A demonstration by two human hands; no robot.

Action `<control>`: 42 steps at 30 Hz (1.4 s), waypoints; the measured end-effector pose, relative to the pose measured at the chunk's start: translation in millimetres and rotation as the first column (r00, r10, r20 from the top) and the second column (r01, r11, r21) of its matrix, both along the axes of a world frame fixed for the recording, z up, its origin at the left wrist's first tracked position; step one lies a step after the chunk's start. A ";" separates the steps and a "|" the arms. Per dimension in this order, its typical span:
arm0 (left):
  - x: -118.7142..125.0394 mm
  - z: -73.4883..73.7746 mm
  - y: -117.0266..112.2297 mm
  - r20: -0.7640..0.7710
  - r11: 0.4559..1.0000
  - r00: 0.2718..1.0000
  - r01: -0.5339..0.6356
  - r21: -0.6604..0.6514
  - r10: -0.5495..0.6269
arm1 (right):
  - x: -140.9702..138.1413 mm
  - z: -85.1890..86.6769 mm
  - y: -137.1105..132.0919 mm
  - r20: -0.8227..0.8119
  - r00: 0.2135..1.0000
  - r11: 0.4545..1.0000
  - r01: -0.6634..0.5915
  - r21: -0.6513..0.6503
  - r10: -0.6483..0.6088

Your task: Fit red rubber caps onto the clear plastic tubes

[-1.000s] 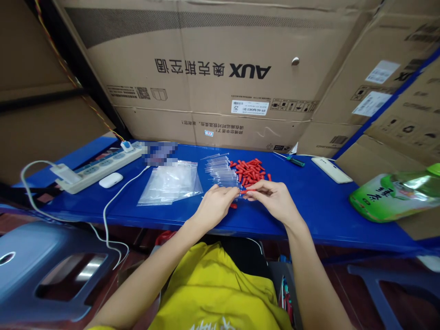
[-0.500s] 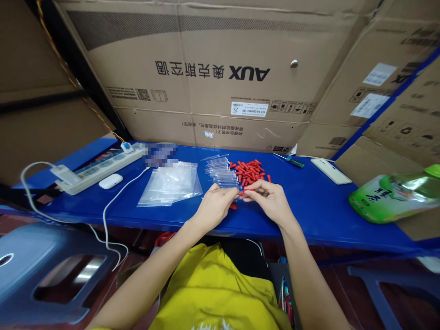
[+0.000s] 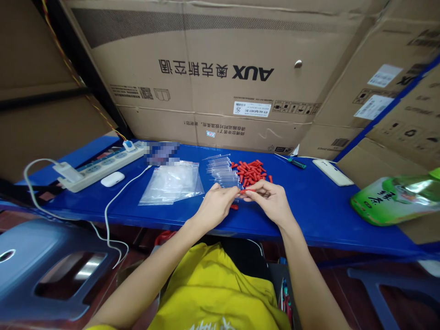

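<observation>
My left hand (image 3: 218, 202) is closed in a pinch at the front of the blue table, around what looks like a thin glass dropper tube, mostly hidden by the fingers. Facing it, my right hand (image 3: 271, 199) pinches a red rubber dropper bulb (image 3: 243, 191) at the tube's end. The fingertips of both hands nearly meet. Just beyond them lie a row of clear glass dropper tubes (image 3: 220, 170) and, to its right, a heap of red rubber bulbs (image 3: 251, 171). One more red bulb (image 3: 234, 207) lies close under my left fingers.
Clear plastic zip bags (image 3: 172, 183) lie on the blue table (image 3: 316, 206), left of the tubes. Further left are a power strip (image 3: 103, 165), a white case (image 3: 112, 178) and a cable. A screwdriver (image 3: 296, 162), a phone (image 3: 332, 172) and a green bottle (image 3: 388, 199) are right. A large carton (image 3: 206, 41) stands behind.
The camera view has shifted slightly, so the scene sits a little further right. Both hands keep the same pinch at the same spot, with hardly any visible movement.
</observation>
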State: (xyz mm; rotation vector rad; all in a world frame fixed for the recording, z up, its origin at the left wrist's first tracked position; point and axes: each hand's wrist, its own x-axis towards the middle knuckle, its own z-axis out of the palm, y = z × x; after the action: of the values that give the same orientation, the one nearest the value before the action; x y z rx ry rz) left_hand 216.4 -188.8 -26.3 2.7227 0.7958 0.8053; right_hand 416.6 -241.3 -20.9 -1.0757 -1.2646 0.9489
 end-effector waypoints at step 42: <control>2.3 1.9 0.1 -0.054 0.998 0.997 -0.052 0.026 0.054 | 14.5 0.8 3.1 0.022 1.000 1.000 -0.013 0.004 0.013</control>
State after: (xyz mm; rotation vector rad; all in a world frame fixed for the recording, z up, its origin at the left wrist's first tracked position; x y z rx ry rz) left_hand 218.7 -188.6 -24.3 2.7669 0.8785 0.7584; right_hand 431.1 -238.2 -20.1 -1.0784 -1.2924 0.9461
